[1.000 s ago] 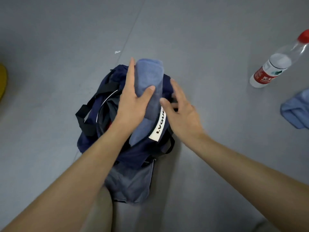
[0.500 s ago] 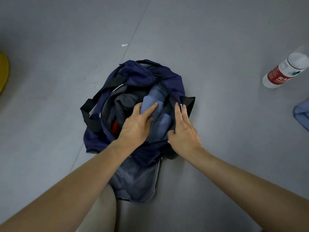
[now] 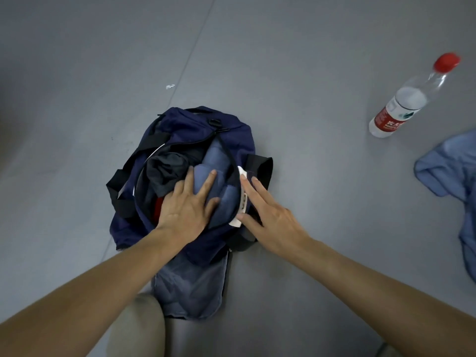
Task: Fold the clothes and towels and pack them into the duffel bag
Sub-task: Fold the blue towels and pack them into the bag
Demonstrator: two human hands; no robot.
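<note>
A navy duffel bag (image 3: pixel 180 124) lies open on the grey floor. Inside it sit a folded blue towel (image 3: pixel 217 161), a dark grey garment (image 3: pixel 167 166) and a bit of red cloth (image 3: pixel 158 207). My left hand (image 3: pixel 188 204) presses flat on the blue towel, fingers spread, gripping nothing. My right hand (image 3: pixel 268 212) rests with straight fingers on the bag's right rim, beside its white label (image 3: pixel 243 199). A grey-blue cloth (image 3: pixel 190 287) lies under the bag's near end.
A light blue garment (image 3: pixel 453 171) lies loose on the floor at the right edge. A plastic water bottle (image 3: pixel 409 99) with a red cap lies beyond it. My knee (image 3: pixel 139 328) shows at the bottom.
The rolled blue towel went from above the bag down into it. My left hand now lies flat on it, and my right hand shifted along the bag's right rim.
</note>
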